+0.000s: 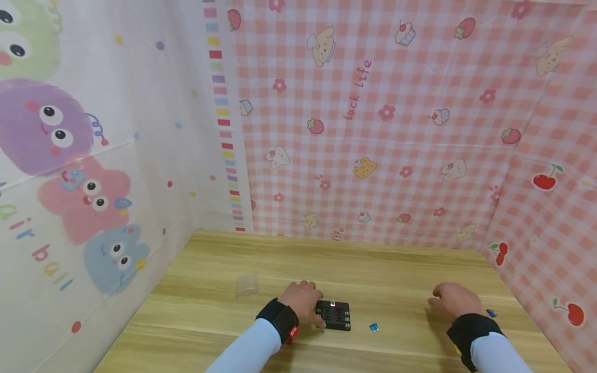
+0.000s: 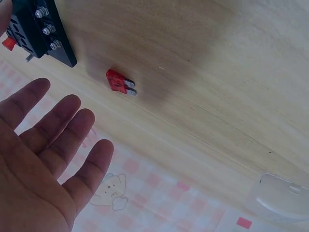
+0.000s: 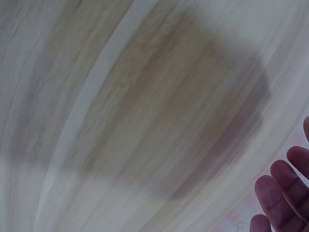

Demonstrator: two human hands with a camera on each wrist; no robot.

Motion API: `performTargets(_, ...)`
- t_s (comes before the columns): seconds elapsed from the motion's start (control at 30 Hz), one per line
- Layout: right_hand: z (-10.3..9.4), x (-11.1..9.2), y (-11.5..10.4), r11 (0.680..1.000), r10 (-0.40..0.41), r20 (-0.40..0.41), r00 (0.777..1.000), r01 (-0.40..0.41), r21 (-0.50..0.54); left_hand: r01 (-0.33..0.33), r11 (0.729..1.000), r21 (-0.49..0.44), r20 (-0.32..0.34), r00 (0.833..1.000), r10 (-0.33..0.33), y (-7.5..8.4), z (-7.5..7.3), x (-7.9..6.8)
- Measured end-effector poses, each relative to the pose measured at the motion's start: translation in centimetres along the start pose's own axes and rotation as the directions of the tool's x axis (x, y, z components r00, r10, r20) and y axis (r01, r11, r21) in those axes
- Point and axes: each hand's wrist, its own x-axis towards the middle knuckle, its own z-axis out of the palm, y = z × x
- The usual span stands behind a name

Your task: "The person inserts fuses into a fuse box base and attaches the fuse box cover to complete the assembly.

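Observation:
My left hand point(image 1: 300, 303) lies at the left side of a black fuse block point(image 1: 333, 317), its thumb at the block's near left corner. In the left wrist view the fingers of this hand point(image 2: 53, 145) are spread and hold nothing. A red blade fuse point(image 2: 118, 82) lies on the table beside the block, its metal prongs showing. Another red piece point(image 1: 339, 308) sits on the block. Over the table at the right is my right hand point(image 1: 454, 300), loosely bent, with nothing seen in it. The nearest thing is a small blue fuse point(image 1: 492, 313) just right of it.
A second blue fuse point(image 1: 374, 327) lies right of the block. The clear plastic cover point(image 1: 246, 285) rests left of my left hand. Something yellow point(image 1: 458, 349) shows partly beneath the right wristband. Patterned cloth walls point(image 1: 373, 129) enclose the wooden table point(image 1: 210, 311) at the back and sides.

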Motion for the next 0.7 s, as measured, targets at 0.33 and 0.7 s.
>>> performTargets(0.33, -0.2, -1.0, 2.9, 0.995, 0.091, 0.063, 0.994, -0.093, 0.03, -0.021, 1.0, 0.007, -0.014, 1.0, 0.021, 0.4, 0.2, -0.1)
performTargets(0.7, -0.6, -2.3, 5.9, 0.993, 0.115, 0.038, 0.993, -0.116, 0.027, -0.014, 0.998, 0.063, -0.046, 0.999, 0.016, 0.5, 0.5, 0.2)
